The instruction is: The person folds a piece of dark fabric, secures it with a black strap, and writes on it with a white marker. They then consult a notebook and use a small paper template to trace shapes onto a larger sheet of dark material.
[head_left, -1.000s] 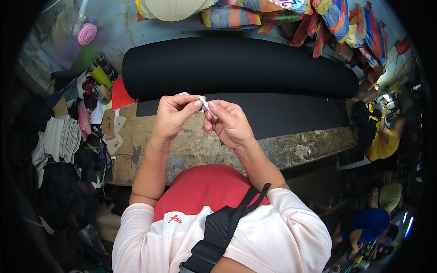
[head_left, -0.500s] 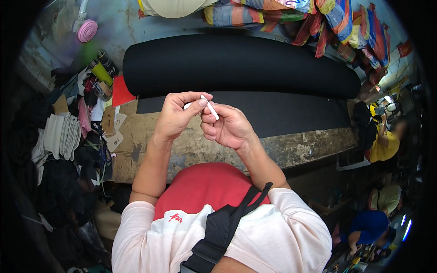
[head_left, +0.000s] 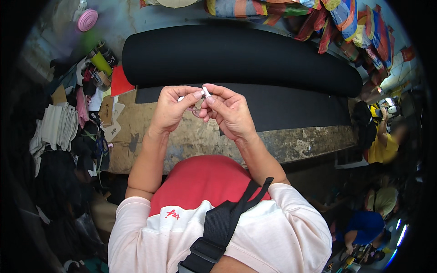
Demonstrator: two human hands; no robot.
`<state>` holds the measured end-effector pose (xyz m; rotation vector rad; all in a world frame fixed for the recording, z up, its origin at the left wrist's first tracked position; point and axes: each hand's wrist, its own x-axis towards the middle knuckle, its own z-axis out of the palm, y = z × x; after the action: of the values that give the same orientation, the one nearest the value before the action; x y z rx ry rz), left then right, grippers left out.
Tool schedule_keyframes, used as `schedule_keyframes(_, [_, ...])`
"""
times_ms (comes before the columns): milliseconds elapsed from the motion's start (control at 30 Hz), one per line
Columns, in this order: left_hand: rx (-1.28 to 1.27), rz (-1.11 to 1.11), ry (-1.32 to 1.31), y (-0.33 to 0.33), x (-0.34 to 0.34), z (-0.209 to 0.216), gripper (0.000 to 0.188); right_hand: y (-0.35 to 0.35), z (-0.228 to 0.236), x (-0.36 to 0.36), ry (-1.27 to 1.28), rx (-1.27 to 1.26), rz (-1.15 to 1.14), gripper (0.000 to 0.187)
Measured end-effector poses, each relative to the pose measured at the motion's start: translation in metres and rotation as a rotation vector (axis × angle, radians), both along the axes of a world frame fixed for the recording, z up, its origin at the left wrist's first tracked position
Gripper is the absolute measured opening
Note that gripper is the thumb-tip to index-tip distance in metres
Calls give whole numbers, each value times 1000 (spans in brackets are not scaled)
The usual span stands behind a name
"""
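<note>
My left hand (head_left: 170, 111) and my right hand (head_left: 227, 111) meet above a worn wooden workbench (head_left: 191, 136). Both pinch one small white piece (head_left: 205, 92) between thumbs and fingertips; what it is cannot be told. Just beyond the hands lies a flat black sheet (head_left: 282, 107), and behind that a long black roll of material (head_left: 236, 57).
Left of the bench lie bottles (head_left: 100, 59), a red card (head_left: 120, 82), brown cardboard tags (head_left: 111, 120) and folded pale cloth (head_left: 54, 125). A pink lid (head_left: 87, 20) sits far left. Striped colourful fabric (head_left: 318, 18) is piled at the back. Other people sit at the right (head_left: 382, 141).
Both hands stayed together over the bench, shifting slightly while the fingers worked the small white piece. Nothing else moved.
</note>
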<state>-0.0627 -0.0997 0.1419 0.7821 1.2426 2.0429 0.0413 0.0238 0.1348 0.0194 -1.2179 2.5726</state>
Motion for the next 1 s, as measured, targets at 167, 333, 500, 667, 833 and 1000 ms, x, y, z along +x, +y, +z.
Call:
schedule_keyframes(167, [-269,65,93,-5,2,0,16,-4,-5,2,89,938,-461,16])
schedule_keyframes(333, [-287,-122,-210,-12,-1,-25,19,15,-27,-11,251,1234,-815,15])
schedule_keyframes(500, [-803,229,-121,-47,-12,-99,24,40,-77,-11,-254,418,-304,21])
schedule_keyframes(667, [-896,648,-301,-127,-50,-195,26,37,-147,-2,-571,383,-77,21])
schedule_keyframes(833, [-683,1008,-73,-198,-135,-229,25,21,-206,7,-695,522,-166,24])
schedule_keyframes(1000, [-904,1122,436,-225,-208,-205,63,11,-251,20,-597,995,-405,23])
